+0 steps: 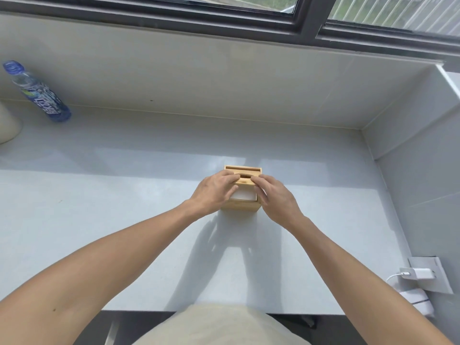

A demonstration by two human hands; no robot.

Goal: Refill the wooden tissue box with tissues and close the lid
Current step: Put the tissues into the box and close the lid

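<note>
While both bare forearms reach forward from the near edge of the worktop (124, 220), the wooden tissue box (242, 207) stands a little right of the middle of that pale surface, well away from every edge. Its lid (245, 181), a sliding wooden panel with a slot cut through it, sits partway along the top, covering the far portion and leaving the near portion uncovered. White tissues (245, 195) show through that uncovered part, lying flat inside the box and about level with its rim.

At the box's left side, the left hand (214, 192) lies with its fingers curled over the lid and the thumb against the near edge of the panel; its grip is closed on the lid from that side. Opposite it, the right hand (276, 197) mirrors this, fingertips pressed on the lid near the slot and thumb lower along the box's right wall, so its grip also grasps the lid. The fingertips of the two hands nearly meet over the slot.

Toward the far left corner of the worktop a blue-labelled plastic bottle (37, 92) stands near the back wall, with a pale rounded object (7, 123) just beside it at the left edge. Near the right edge, close to the front, a white charger (419, 273) with its cable is plugged into a wall socket (430, 282).
</note>
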